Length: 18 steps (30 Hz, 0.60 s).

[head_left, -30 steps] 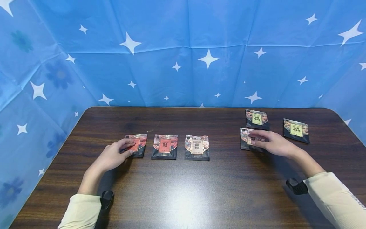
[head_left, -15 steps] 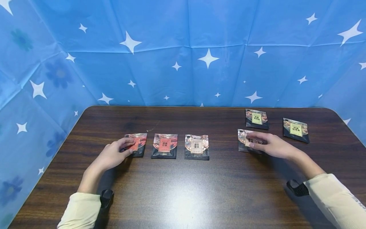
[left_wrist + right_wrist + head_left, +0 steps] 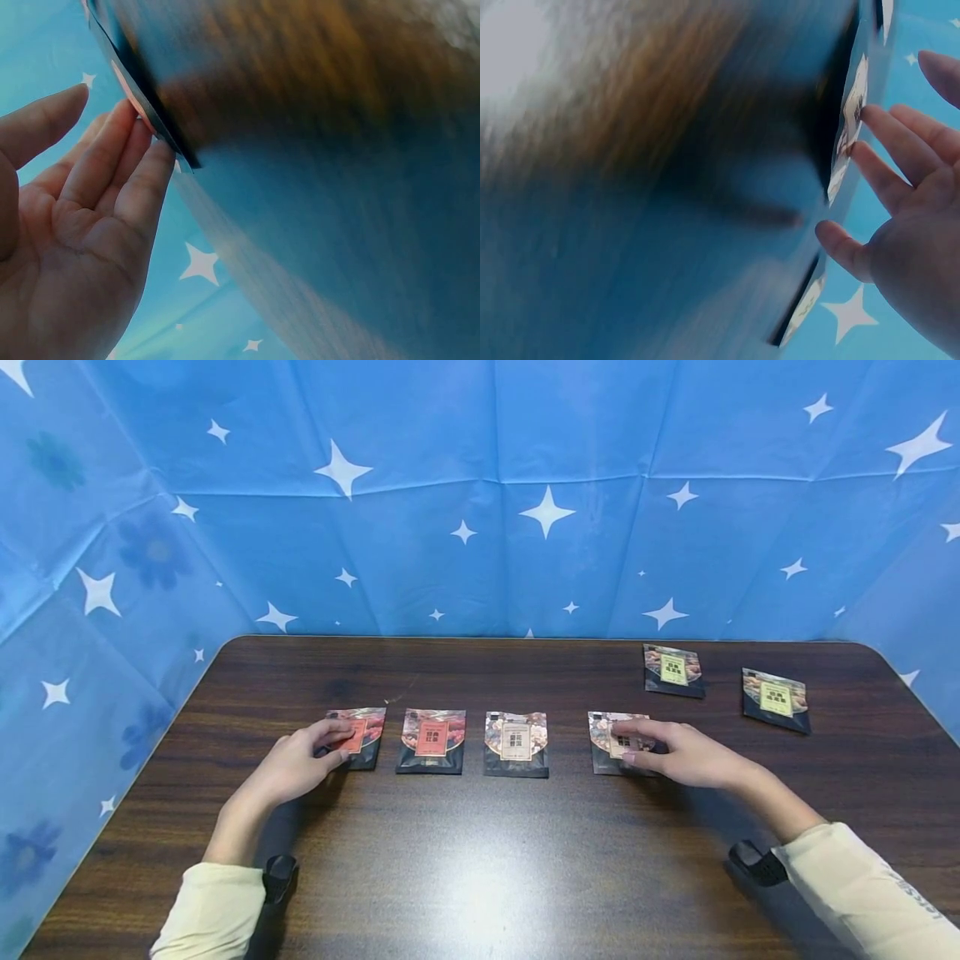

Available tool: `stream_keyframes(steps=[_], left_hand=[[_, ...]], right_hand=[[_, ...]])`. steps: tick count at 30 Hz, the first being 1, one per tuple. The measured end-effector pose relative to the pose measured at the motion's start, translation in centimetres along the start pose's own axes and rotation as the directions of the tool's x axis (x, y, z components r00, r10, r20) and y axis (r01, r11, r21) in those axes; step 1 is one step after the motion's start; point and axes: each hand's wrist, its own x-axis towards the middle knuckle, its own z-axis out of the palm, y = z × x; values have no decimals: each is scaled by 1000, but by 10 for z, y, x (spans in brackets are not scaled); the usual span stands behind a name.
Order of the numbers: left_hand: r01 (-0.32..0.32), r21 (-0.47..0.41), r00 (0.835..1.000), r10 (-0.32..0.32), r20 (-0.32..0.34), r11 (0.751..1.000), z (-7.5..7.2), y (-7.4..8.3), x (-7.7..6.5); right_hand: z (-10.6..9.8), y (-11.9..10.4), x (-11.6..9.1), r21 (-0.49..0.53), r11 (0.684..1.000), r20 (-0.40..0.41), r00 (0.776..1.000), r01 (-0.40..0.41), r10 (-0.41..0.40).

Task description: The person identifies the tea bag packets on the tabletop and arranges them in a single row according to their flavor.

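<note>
Four-cornered flat tea sachets lie in a row across the table. My left hand (image 3: 294, 768) rests its fingertips on the leftmost one, a red-labelled sachet (image 3: 368, 749); the left wrist view shows these fingertips against the sachet's face (image 3: 135, 94). Beside it are another red-labelled sachet (image 3: 431, 742) and a beige-labelled sachet (image 3: 516, 745). At the row's right end, my right hand (image 3: 693, 757) touches a second beige-labelled sachet (image 3: 604, 745), partly covered by the fingers. In the right wrist view, extended fingertips press on this sachet (image 3: 849, 120).
Two green-labelled sachets lie at the back right of the dark wooden table (image 3: 480, 827), one (image 3: 672, 671) near the far edge and one (image 3: 776, 700) farther right. A blue cloth (image 3: 480, 560) with white stars hangs behind the table.
My right hand has slid the beige-labelled sachet leftward and slightly nearer, away from the green-labelled ones and into line with the row. My left hand has stayed on its red-labelled sachet.
</note>
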Motion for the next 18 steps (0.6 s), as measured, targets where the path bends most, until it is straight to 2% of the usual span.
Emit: stream_keyframes(steps=[18], left_hand=[[7, -20, 1000, -7, 13, 1000, -1, 2, 0]], right_hand=[[17, -20, 10, 4, 999, 56, 997, 50, -50]])
